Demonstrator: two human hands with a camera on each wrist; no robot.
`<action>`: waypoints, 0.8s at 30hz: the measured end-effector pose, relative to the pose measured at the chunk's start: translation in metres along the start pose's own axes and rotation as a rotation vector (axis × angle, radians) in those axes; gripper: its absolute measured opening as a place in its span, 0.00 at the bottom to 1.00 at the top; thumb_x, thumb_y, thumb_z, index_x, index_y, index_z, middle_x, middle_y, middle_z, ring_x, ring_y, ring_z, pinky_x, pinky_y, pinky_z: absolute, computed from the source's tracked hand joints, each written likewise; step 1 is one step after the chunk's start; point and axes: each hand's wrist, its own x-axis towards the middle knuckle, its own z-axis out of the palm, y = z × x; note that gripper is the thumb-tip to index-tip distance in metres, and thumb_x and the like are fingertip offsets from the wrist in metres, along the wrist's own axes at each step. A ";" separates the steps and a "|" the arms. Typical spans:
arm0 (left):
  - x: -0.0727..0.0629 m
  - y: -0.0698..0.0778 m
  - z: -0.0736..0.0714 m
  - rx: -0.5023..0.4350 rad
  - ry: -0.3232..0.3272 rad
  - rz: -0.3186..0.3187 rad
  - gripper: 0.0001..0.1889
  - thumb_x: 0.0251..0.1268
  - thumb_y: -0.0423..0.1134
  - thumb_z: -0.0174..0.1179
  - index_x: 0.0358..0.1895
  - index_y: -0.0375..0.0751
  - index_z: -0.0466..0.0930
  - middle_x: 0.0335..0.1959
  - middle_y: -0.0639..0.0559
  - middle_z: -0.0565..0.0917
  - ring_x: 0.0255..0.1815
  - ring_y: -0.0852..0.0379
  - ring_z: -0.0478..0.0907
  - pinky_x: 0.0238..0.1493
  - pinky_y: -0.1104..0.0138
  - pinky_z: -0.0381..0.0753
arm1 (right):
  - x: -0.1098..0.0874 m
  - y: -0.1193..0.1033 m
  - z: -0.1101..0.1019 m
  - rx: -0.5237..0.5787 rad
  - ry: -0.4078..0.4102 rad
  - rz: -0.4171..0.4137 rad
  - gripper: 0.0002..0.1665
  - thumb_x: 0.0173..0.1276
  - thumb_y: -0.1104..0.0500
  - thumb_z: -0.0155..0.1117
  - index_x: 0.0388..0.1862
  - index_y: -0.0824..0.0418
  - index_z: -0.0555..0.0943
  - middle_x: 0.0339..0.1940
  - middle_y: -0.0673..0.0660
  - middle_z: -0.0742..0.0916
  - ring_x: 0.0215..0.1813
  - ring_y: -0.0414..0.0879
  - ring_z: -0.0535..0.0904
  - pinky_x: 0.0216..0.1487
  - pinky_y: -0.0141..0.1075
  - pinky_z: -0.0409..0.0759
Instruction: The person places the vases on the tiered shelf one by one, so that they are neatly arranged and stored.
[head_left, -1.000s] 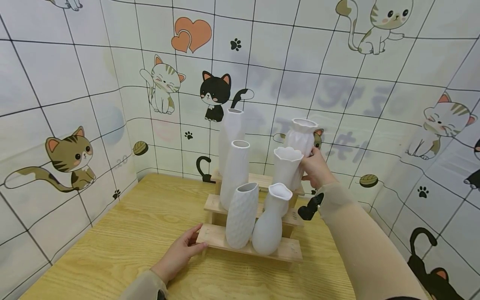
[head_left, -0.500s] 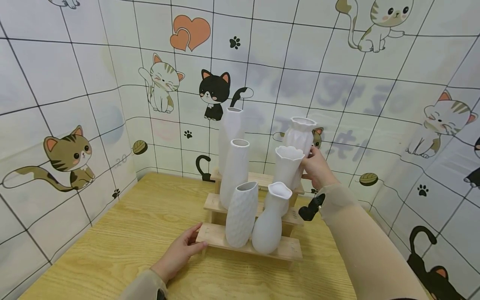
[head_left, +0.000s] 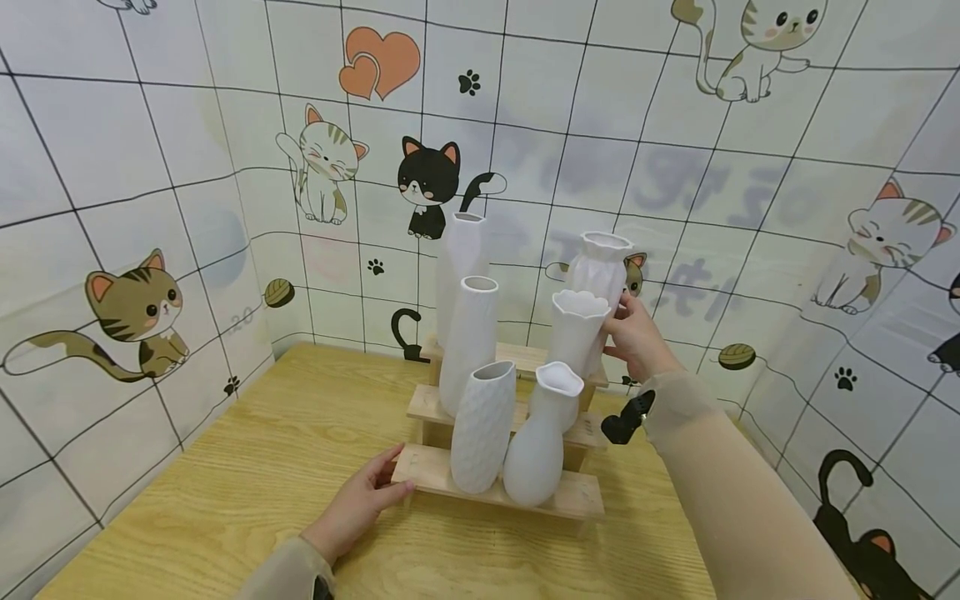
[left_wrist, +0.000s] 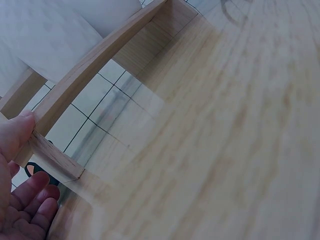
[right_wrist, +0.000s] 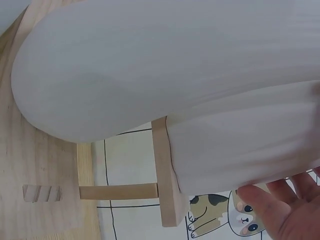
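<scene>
A three-step wooden display stand [head_left: 431, 471] carries several white vases. In the head view my left hand [head_left: 360, 504] grips the left end of its lowest step. The left wrist view shows its thumb [left_wrist: 17, 132] against the board, with curled fingers below. At the right, my right hand [head_left: 641, 337] holds the scalloped-rim vase [head_left: 573, 329] on the middle step. In the right wrist view its thumb [right_wrist: 262, 202] lies along that vase's side; the fingertips are hidden behind. Close beyond this hand, on the top step, stands the ruffled-neck vase [head_left: 597, 271].
On the lowest step stand a textured vase [head_left: 483, 433] and a bulbous vase [head_left: 534, 467], side by side. Taller ones, a middle-step vase [head_left: 471, 350] and a top-step vase [head_left: 461, 267], stand at left. The wooden table [head_left: 262, 442] meets a cat-printed wall covering [head_left: 540, 92].
The scalloped-rim vase has shifted slightly right, with my right hand on it. My left hand keeps its place on the stand. The head view has tilted slightly.
</scene>
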 end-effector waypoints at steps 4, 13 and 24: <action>0.001 -0.001 0.000 0.002 0.002 0.001 0.42 0.62 0.49 0.66 0.75 0.43 0.55 0.58 0.41 0.73 0.53 0.49 0.70 0.52 0.60 0.72 | 0.000 0.002 -0.002 0.008 -0.014 -0.004 0.40 0.73 0.60 0.53 0.77 0.58 0.46 0.72 0.67 0.60 0.71 0.62 0.57 0.65 0.62 0.59; 0.001 -0.001 0.000 0.005 0.006 -0.007 0.42 0.61 0.49 0.66 0.75 0.43 0.55 0.59 0.41 0.73 0.54 0.49 0.71 0.54 0.59 0.72 | -0.001 0.014 -0.008 0.013 -0.054 0.010 0.44 0.73 0.58 0.57 0.78 0.59 0.44 0.73 0.66 0.58 0.72 0.62 0.57 0.66 0.60 0.60; -0.001 0.003 0.002 -0.006 0.022 -0.001 0.40 0.62 0.46 0.66 0.74 0.42 0.56 0.59 0.41 0.73 0.53 0.50 0.71 0.53 0.58 0.73 | -0.007 0.027 -0.009 0.036 -0.082 0.003 0.48 0.71 0.59 0.60 0.78 0.60 0.42 0.75 0.66 0.57 0.72 0.61 0.57 0.69 0.55 0.59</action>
